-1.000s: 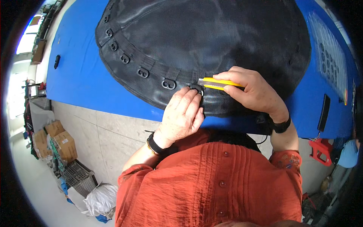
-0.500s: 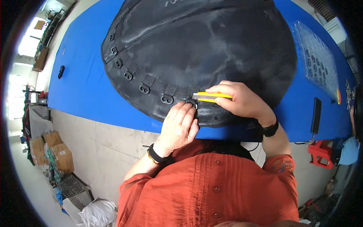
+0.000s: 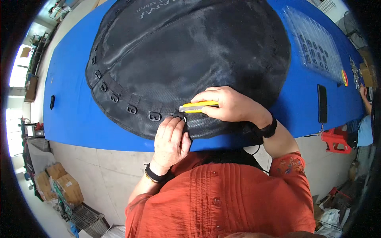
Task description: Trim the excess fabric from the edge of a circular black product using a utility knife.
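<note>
A large round black mesh mat (image 3: 222, 51) lies before me, with webbing loops and black ring buckles (image 3: 154, 116) spaced along its near left rim. My left hand (image 3: 170, 139) has its fingers and thumb closed at the near edge, on a ring (image 3: 184, 119) mostly covered by the fingertips. In my right hand (image 3: 232, 104) is a yellow utility knife (image 3: 194, 106), gripped between thumb and fingers. Its blade end points left and sits just above the left fingertips, beside the webbing; whether it touches the webbing, I cannot tell.
The mat rests on a blue-covered table (image 3: 67, 95). To the right are a clear plastic tray (image 3: 313, 41) with dark rings and a black bar-shaped object (image 3: 322, 104). A small black object (image 3: 52, 102) lies far left. Another person's hand (image 3: 363, 92) shows at the right edge beyond a red stool (image 3: 335, 139).
The view has turned slightly, so mat, table and hands appear farther left. Both hands keep about the same place on the mat, and the knife stays by the left fingertips.
</note>
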Motion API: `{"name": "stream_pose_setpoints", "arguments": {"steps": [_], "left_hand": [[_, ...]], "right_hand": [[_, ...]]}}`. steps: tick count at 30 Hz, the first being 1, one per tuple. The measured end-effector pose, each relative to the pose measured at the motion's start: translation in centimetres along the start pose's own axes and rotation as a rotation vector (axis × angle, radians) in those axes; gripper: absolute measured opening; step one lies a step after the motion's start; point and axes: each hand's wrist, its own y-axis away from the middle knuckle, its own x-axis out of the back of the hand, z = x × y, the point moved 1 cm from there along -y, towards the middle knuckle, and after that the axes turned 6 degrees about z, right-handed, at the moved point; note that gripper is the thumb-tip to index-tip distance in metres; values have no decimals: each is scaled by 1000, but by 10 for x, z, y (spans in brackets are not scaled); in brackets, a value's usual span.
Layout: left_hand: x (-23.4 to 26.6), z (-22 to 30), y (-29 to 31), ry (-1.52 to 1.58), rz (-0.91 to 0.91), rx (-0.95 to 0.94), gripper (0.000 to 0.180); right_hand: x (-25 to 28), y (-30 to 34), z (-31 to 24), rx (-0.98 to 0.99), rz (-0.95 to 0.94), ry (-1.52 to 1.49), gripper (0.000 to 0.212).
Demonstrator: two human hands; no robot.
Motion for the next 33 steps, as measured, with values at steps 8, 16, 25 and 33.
{"name": "stream_pose_setpoints", "arguments": {"steps": [8, 16, 25, 33], "left_hand": [[-1, -2, -2, 36, 12, -14, 40], [2, -1, -6, 46, 32, -21, 40], [-1, -3, -5, 46, 24, -18, 40], [2, -2, -6, 36, 22, -22, 39]], "right_hand": [[-1, -3, -4, -48, -4, 73, 32], [3, -3, -7, -61, -63, 111, 30], [0, -4, -8, -39, -26, 112, 28], [7, -7, -14, -84, -13, 92, 26]]}}
